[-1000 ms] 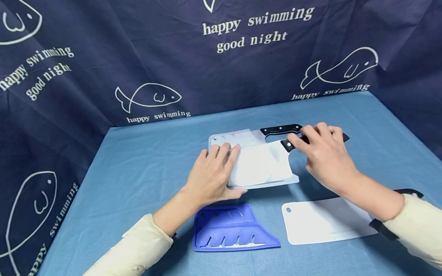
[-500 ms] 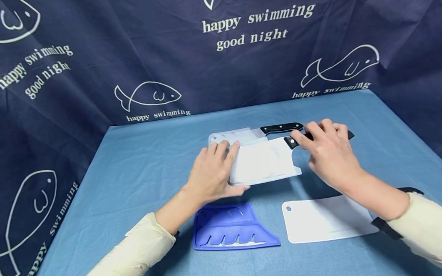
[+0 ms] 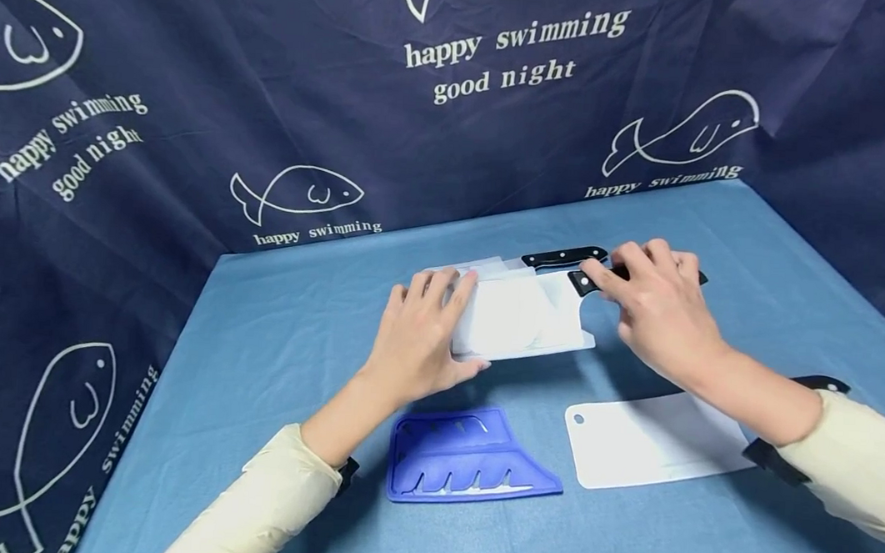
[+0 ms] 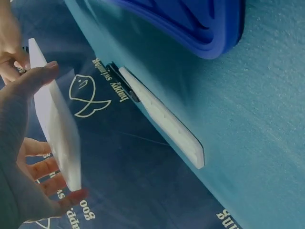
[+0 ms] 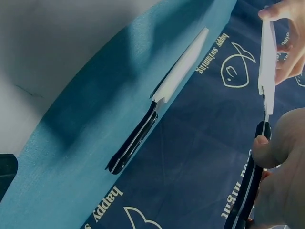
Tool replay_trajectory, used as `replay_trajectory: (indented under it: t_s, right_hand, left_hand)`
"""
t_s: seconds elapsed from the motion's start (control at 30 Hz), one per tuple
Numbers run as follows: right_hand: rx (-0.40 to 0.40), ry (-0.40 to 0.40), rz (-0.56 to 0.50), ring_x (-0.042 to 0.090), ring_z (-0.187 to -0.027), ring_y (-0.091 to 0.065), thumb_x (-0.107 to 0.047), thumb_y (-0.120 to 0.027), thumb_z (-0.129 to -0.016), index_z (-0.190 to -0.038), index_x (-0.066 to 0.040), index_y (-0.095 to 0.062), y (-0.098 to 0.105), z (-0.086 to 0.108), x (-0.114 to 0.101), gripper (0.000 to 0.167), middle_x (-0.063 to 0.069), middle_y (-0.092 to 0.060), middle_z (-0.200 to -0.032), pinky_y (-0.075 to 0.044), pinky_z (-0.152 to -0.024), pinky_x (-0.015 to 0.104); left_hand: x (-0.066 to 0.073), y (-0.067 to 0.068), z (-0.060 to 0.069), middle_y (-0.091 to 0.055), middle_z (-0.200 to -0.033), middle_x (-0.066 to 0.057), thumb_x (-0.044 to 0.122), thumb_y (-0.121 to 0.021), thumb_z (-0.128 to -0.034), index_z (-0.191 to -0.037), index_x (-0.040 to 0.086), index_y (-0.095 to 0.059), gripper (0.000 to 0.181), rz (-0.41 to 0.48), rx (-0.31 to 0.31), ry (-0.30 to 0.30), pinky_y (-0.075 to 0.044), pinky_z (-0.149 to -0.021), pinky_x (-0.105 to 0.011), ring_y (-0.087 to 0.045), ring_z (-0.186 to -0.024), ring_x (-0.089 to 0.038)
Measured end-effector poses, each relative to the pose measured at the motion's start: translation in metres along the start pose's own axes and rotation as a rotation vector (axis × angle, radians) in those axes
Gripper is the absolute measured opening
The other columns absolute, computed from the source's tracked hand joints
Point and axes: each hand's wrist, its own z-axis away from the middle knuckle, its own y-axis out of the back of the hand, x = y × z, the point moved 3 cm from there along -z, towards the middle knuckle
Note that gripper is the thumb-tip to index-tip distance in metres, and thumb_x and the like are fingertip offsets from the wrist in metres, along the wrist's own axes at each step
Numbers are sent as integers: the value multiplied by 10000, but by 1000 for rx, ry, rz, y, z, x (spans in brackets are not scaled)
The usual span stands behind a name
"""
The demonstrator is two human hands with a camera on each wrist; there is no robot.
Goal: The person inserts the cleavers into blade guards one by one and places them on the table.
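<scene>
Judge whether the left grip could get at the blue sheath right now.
Probably not without letting go first: the left grip holds the white sheath. Otherwise the way looks free, as the blue sheath lies uncovered on the cloth.

Bench [image 3: 257,367], one, surfaced in plain mid-blue. Fabric backdrop [image 3: 273,75], navy, lightly creased, standing beyond the far edge and along the left and right edges. Print: white outline fish; one [image 3: 297,192] above the far left corner, another [image 3: 683,132] near the far right corner. Lettering [image 3: 465,48]: "happy swimming", "good night". Lighting: soft shadows on bench surface.
</scene>
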Motion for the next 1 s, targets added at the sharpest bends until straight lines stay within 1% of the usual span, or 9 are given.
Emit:
replay_trajectory:
  t_s: [0.13, 0.27, 0.57, 0.8, 1.0]
  right_hand:
    - [2, 5, -1, 377, -843, -418, 155, -526, -652, -1173, -128, -608, -1, 0, 0, 598, 144, -505, -941, -302, -672, 550]
    - [-7, 6, -1, 371, -836, -417, 158, -531, -656, -1173, -132, -610, -4, 1, 0, 598, 142, -501, -927, -300, -668, 540]
    - [-23, 0, 4, 366, -841, -413, 163, -537, -663, -1181, -136, -613, -9, 0, 2, 603, 146, -506, -933, -305, -670, 539]
    - [-73, -20, -10, 340, -851, -413, 161, -549, -684, -1187, -120, -631, -16, 0, 5, 583, 127, -519, -940, -313, -699, 547]
    - [-116, -30, -10, 320, -835, -396, 137, -572, -686, -1187, -123, -618, -22, 1, 6, 566, 100, -489, -918, -312, -677, 518]
  left_hand:
    - [0, -2, 0, -463, -1330, -109, 646, -787, -599, -1435, 102, -403, 1069, 30, -30, 24, -404, -728, -427, -443, -1165, -299]
    - [0, -5, 1, -456, -1344, -108, 637, -794, -605, -1441, 97, -400, 1071, 49, -42, 30, -406, -743, -429, -431, -1192, -292]
    - [-3, -11, 0, -449, -1358, -101, 647, -792, -604, -1442, 106, -396, 1074, 46, -56, 37, -408, -756, -433, -421, -1203, -294]
    - [-3, -18, -1, -446, -1359, -88, 660, -773, -623, -1453, 103, -387, 1072, 51, -116, 52, -398, -748, -417, -408, -1190, -285]
    - [-4, -24, -2, -439, -1361, -76, 648, -775, -633, -1452, 115, -385, 1052, 73, -170, 71, -399, -777, -420, -410, -1185, -279]
